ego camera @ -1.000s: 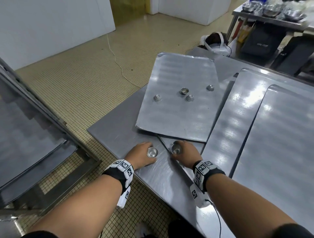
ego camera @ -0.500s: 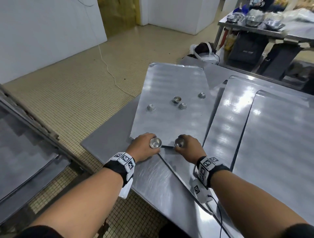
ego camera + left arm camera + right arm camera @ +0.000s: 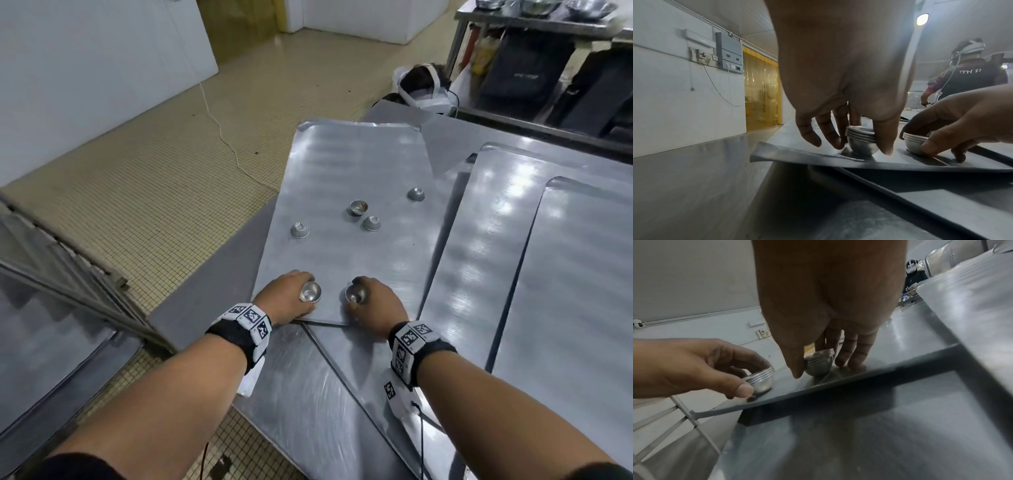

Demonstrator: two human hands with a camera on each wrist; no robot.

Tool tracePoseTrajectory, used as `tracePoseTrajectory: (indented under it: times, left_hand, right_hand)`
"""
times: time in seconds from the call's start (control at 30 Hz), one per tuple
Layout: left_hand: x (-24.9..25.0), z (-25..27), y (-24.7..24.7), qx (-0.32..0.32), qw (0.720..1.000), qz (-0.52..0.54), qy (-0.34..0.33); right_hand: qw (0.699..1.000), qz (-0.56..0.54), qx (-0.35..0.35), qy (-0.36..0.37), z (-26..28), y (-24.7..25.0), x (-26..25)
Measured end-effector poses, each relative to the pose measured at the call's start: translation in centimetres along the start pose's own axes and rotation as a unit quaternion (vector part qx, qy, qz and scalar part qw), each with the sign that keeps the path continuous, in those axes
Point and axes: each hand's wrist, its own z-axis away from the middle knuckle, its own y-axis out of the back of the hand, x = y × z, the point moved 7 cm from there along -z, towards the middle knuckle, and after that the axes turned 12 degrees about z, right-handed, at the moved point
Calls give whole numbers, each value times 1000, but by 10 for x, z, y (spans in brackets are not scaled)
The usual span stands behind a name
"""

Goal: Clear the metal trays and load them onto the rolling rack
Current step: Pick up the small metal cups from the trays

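A flat metal tray (image 3: 342, 164) lies askew on the steel table, on top of other trays. My left hand (image 3: 294, 291) grips a nested stack of small metal cups (image 3: 861, 141) at the tray's near end. My right hand (image 3: 368, 296) grips a second cup stack (image 3: 819, 365) just to the right of it. Both stacks touch the tray surface. Several loose cups sit farther up the tray: one on the left (image 3: 299, 230), an upright cup (image 3: 358, 207) with an overturned cup (image 3: 372, 223) beside it in the middle, and one on the right (image 3: 416, 194).
The rolling rack (image 3: 68, 274), with trays on its rails, stands low on the left beside the table. More large trays (image 3: 479, 257) overlap on the right of the table. A person (image 3: 970, 76) works beyond the far end. A white cable (image 3: 222, 137) trails over the tiled floor.
Both hands have moved forward with their cup stacks, from the table's near edge onto the near end of the askew tray. The loose cups have stayed in place.
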Motion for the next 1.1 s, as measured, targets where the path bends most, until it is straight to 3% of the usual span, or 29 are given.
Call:
tracePoseTrajectory:
  times: [0.33, 0.67, 0.8, 0.93, 1.1]
  left_hand:
    - [-2, -27, 9, -23, 1000, -6, 4]
    - [-11, -57, 36, -70, 997, -12, -30]
    - [-12, -78, 64, -33, 997, 18, -66]
    - [-26, -110, 88, -9, 997, 3, -82]
    - [-37, -142, 89, -43, 997, -38, -61]
  right_hand:
    - [998, -42, 43, -26, -14, 3, -5]
    - [995, -65, 19, -77, -35, 21, -17]
    - [989, -90, 24, -117, -42, 36, -11]
    - [981, -57, 80, -165, -53, 57, 0]
    - [980, 4, 88, -181, -77, 82, 11]
